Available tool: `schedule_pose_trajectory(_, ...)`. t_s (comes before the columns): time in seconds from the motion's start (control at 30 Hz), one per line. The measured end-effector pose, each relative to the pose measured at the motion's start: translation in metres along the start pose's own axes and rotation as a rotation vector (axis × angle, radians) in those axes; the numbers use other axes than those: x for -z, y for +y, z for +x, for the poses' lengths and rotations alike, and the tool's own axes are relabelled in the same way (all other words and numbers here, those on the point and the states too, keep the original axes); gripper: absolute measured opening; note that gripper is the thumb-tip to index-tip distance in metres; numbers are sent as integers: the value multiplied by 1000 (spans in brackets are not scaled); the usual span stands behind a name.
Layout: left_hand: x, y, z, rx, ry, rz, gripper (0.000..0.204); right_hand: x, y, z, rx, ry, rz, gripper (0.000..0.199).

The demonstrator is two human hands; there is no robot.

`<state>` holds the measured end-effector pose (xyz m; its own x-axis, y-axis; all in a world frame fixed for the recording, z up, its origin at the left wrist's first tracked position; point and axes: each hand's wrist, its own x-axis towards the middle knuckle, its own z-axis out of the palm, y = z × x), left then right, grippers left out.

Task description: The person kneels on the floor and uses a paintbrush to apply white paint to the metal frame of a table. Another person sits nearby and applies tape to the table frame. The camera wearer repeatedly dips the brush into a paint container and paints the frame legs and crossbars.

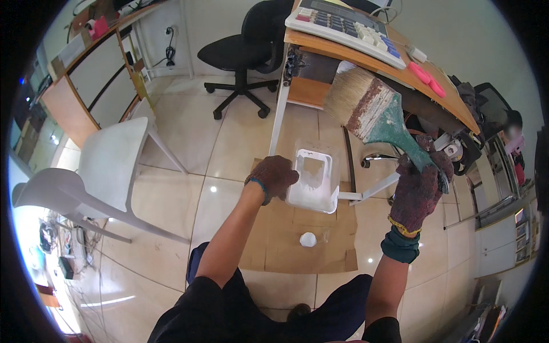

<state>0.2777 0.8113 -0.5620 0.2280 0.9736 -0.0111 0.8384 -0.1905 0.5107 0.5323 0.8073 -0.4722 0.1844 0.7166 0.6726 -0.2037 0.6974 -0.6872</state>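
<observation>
Gripped by its green handle, a wide paintbrush (382, 114) is raised in my right hand (420, 186), which wears a dark knitted glove. Its pale bristles point up and left, close to the edge of the wooden desk (366, 50), and their tip looks white. My left hand (273, 178), gloved likewise, is closed on the left side of a clear plastic tub (313, 203) with white paint smeared inside. Below the tub, a small white round cap or lid (307, 239) lies on flattened brown cardboard (274, 246).
A large calculator (349, 31) and pink-handled scissors (428, 80) rest on the desk. The desk's white metal leg (278, 117) stands beyond the tub. A white chair (111, 160) is at left, a black swivel chair (243, 48) behind. Cables (86, 246) trail across the left floor.
</observation>
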Motion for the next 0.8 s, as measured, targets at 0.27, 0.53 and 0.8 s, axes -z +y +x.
schedule_pose_trajectory(0.27, 0, 3, 15, 99, -24, -156, 36, 26, -5, -8, 71, 41, 4, 33)
schedule_pose_trajectory(0.53, 6, 10, 33, 140, 30, -211, 37, -7, -7, -12, 21, -49, 132, 33)
schedule_pose_trajectory(0.8, 14, 24, 36, 229, -2, -217, 35, 34, 3, 2, 69, 3, 10, 35)
